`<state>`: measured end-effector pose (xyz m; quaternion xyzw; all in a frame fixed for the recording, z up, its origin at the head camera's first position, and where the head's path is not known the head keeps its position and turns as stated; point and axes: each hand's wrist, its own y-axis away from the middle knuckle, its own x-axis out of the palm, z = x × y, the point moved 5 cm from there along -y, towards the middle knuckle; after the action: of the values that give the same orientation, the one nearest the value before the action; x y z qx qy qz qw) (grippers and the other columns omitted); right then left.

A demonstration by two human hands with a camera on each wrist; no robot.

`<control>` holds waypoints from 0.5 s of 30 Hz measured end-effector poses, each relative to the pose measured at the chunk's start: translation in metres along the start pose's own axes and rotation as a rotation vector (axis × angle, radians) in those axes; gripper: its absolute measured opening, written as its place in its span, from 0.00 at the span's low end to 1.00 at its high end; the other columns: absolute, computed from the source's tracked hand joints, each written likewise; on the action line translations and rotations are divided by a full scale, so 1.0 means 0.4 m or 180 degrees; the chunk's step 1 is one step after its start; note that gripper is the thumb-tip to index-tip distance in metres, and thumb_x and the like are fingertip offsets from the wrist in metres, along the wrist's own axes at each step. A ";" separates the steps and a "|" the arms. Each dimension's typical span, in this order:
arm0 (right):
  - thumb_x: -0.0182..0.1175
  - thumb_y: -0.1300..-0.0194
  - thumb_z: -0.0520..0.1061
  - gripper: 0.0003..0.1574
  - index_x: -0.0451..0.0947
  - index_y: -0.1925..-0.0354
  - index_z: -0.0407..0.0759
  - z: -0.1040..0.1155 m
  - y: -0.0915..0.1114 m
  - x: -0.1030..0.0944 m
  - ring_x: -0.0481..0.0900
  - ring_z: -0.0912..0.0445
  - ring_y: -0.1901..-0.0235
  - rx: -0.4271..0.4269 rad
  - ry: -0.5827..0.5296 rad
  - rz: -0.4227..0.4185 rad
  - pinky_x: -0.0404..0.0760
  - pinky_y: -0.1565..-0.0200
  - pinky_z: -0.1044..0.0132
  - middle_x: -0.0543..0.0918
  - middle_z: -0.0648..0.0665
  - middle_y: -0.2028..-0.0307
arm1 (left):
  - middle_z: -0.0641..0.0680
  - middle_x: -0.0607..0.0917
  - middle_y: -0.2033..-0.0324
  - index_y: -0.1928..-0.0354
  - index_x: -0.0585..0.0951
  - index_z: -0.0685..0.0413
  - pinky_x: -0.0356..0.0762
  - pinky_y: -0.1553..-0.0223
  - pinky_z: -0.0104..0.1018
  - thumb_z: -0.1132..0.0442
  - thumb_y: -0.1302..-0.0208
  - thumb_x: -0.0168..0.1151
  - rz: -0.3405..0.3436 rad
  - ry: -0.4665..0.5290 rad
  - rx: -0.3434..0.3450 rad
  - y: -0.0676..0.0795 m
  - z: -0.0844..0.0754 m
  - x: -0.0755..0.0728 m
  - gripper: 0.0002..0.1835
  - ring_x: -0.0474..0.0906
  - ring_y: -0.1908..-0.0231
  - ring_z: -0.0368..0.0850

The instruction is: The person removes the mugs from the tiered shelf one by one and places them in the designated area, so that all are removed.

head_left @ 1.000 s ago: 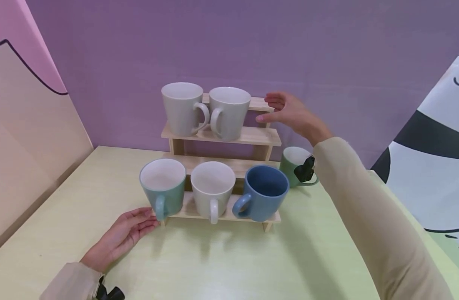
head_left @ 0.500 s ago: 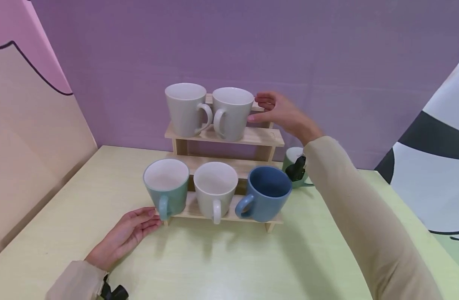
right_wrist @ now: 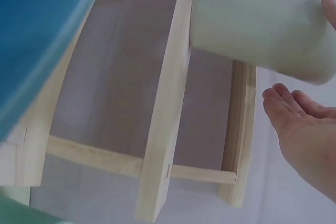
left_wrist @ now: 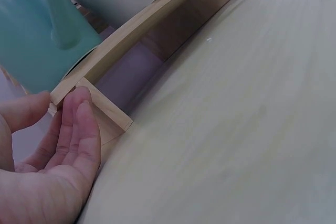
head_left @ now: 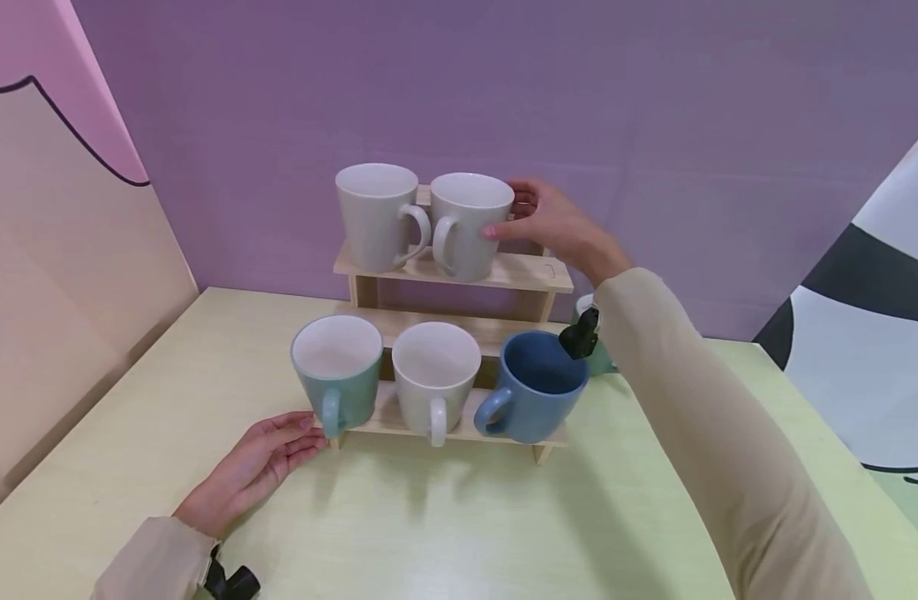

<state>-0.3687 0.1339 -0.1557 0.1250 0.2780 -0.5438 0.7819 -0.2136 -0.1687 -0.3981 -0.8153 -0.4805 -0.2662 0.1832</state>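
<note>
A stepped wooden stand [head_left: 534, 271] carries two greyish-white mugs on an upper tier. My right hand [head_left: 562, 227] is at the right one, a white mug [head_left: 477, 242], its thumb across the front and its fingers behind. In the right wrist view a gap shows between those fingers [right_wrist: 294, 106] and the mug's wall. Low on the left, my left hand [head_left: 256, 467] holds the stand's bottom tier at its corner, with thumb [left_wrist: 31, 109] at the board's edge and fingers against the leg. Close above it stands a teal mug [head_left: 342, 387].
Another white mug [head_left: 372, 221] stands left on the upper tier. The bottom tier also bears a white mug [head_left: 432, 379] and a blue mug [head_left: 537, 404]. Behind the right sleeve, a green mug [head_left: 601, 360] sits on the table [head_left: 443, 533], partly hidden. A purple wall [head_left: 459, 83] rises behind.
My right hand has moved left from beside the upper tier to around the right-hand white mug. The left hand stays at the stand's corner; the head view has shifted slightly.
</note>
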 end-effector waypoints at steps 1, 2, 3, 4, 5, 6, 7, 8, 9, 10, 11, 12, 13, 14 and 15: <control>0.67 0.44 0.45 0.51 0.52 0.29 0.42 0.001 -0.001 0.002 0.63 0.46 0.36 0.0004 -0.0001 -0.0002 0.65 0.31 0.50 0.64 0.40 0.33 | 0.53 0.85 0.59 0.56 0.80 0.57 0.79 0.47 0.30 0.70 0.26 0.42 0.0011 -0.0005 -0.0001 0.000 0.001 0.000 0.14 0.83 0.56 0.42; 0.67 0.44 0.45 0.50 0.52 0.29 0.42 0.002 -0.002 0.005 0.64 0.46 0.36 0.0007 0.0014 -0.0003 0.65 0.32 0.50 0.64 0.40 0.33 | 0.53 0.85 0.60 0.56 0.80 0.56 0.79 0.47 0.30 0.70 0.26 0.42 0.0026 -0.0004 0.0000 0.000 0.001 0.001 0.15 0.83 0.56 0.42; 0.67 0.44 0.45 0.50 0.52 0.29 0.42 0.003 -0.003 0.008 0.64 0.46 0.37 0.0009 0.0041 -0.0002 0.66 0.32 0.50 0.64 0.40 0.33 | 0.53 0.86 0.60 0.57 0.80 0.56 0.79 0.47 0.30 0.70 0.26 0.41 0.0042 -0.0004 0.0002 0.000 0.001 0.001 0.15 0.83 0.56 0.42; 0.67 0.44 0.46 0.51 0.53 0.30 0.42 0.004 -0.005 0.010 0.64 0.46 0.37 0.0020 0.0080 -0.0009 0.66 0.32 0.50 0.64 0.41 0.34 | 0.53 0.86 0.60 0.57 0.81 0.56 0.79 0.47 0.30 0.70 0.26 0.41 0.0056 -0.0001 0.0003 0.001 0.002 0.001 0.15 0.83 0.56 0.42; 0.68 0.44 0.47 0.50 0.53 0.30 0.43 0.006 -0.006 0.013 0.65 0.47 0.38 0.0020 0.0116 -0.0014 0.67 0.33 0.51 0.65 0.41 0.34 | 0.53 0.86 0.60 0.57 0.81 0.56 0.79 0.47 0.30 0.70 0.26 0.41 0.0067 0.0008 0.0005 0.001 0.002 0.002 0.16 0.83 0.56 0.42; 0.68 0.45 0.48 0.50 0.54 0.30 0.43 0.007 -0.008 0.015 0.66 0.47 0.38 0.0019 0.0131 -0.0015 0.67 0.33 0.51 0.65 0.41 0.35 | 0.53 0.86 0.60 0.57 0.81 0.56 0.79 0.47 0.30 0.70 0.26 0.41 0.0078 0.0012 0.0010 0.001 0.002 0.002 0.16 0.83 0.56 0.42; 0.68 0.45 0.48 0.50 0.54 0.31 0.43 0.009 -0.010 0.018 0.66 0.47 0.39 0.0012 0.0134 -0.0008 0.67 0.34 0.51 0.66 0.41 0.35 | 0.53 0.86 0.60 0.57 0.81 0.56 0.79 0.47 0.30 0.71 0.26 0.41 0.0085 0.0018 0.0015 0.001 0.002 0.002 0.16 0.83 0.56 0.42; 0.68 0.45 0.49 0.50 0.55 0.31 0.43 0.011 -0.012 0.020 0.66 0.47 0.39 0.0002 0.0132 -0.0003 0.68 0.34 0.51 0.66 0.41 0.36 | 0.53 0.86 0.60 0.57 0.81 0.56 0.79 0.47 0.30 0.71 0.26 0.41 0.0088 0.0021 0.0023 0.001 0.002 0.003 0.16 0.83 0.56 0.42; 0.68 0.45 0.49 0.50 0.55 0.31 0.43 0.013 -0.014 0.023 0.66 0.48 0.40 -0.0008 0.0119 0.0002 0.68 0.34 0.51 0.67 0.41 0.36 | 0.53 0.86 0.60 0.56 0.81 0.56 0.79 0.47 0.30 0.71 0.26 0.41 0.0086 0.0023 0.0026 0.001 0.002 0.003 0.15 0.83 0.56 0.42; 0.68 0.45 0.48 0.49 0.55 0.31 0.43 0.014 -0.015 0.025 0.67 0.48 0.40 -0.0015 0.0091 0.0006 0.68 0.34 0.52 0.67 0.41 0.37 | 0.53 0.86 0.59 0.56 0.81 0.56 0.79 0.47 0.30 0.71 0.26 0.42 0.0083 0.0024 0.0028 0.001 0.001 0.003 0.15 0.83 0.56 0.42; 0.68 0.45 0.47 0.49 0.55 0.31 0.42 0.015 -0.017 0.027 0.67 0.48 0.40 -0.0029 0.0042 0.0016 0.68 0.34 0.52 0.67 0.41 0.37 | 0.53 0.86 0.59 0.56 0.81 0.56 0.79 0.47 0.30 0.71 0.26 0.42 0.0078 0.0018 0.0030 0.001 0.001 0.003 0.15 0.83 0.56 0.42; 0.68 0.45 0.47 0.49 0.55 0.31 0.42 0.015 -0.019 0.029 0.66 0.48 0.40 -0.0030 -0.0003 0.0018 0.67 0.33 0.52 0.67 0.41 0.37 | 0.53 0.86 0.59 0.56 0.81 0.56 0.79 0.47 0.30 0.71 0.26 0.42 0.0072 0.0014 0.0027 0.001 0.000 0.004 0.15 0.83 0.56 0.42; 0.68 0.45 0.46 0.49 0.54 0.31 0.42 0.015 -0.020 0.031 0.66 0.48 0.40 -0.0035 -0.0041 0.0015 0.67 0.33 0.52 0.66 0.41 0.36 | 0.53 0.86 0.59 0.56 0.80 0.57 0.79 0.47 0.30 0.71 0.26 0.42 0.0062 0.0013 0.0024 0.001 0.000 0.004 0.15 0.83 0.56 0.42; 0.67 0.45 0.45 0.48 0.54 0.31 0.42 0.014 -0.022 0.033 0.66 0.48 0.40 -0.0050 -0.0093 0.0015 0.66 0.33 0.52 0.67 0.41 0.37 | 0.53 0.85 0.59 0.56 0.80 0.56 0.79 0.47 0.30 0.71 0.26 0.42 0.0050 -0.0007 0.0022 0.001 -0.001 0.004 0.15 0.83 0.56 0.42; 0.67 0.45 0.44 0.49 0.54 0.31 0.42 0.014 -0.023 0.035 0.66 0.48 0.40 -0.0058 -0.0138 0.0012 0.66 0.33 0.52 0.66 0.41 0.37 | 0.53 0.85 0.59 0.56 0.80 0.56 0.79 0.47 0.30 0.70 0.26 0.42 0.0036 -0.0020 0.0014 0.001 -0.001 0.004 0.15 0.83 0.56 0.42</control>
<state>-0.3721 0.1168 -0.1581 0.1066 0.2657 -0.5424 0.7899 -0.2125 -0.1681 -0.3970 -0.8184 -0.4771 -0.2616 0.1849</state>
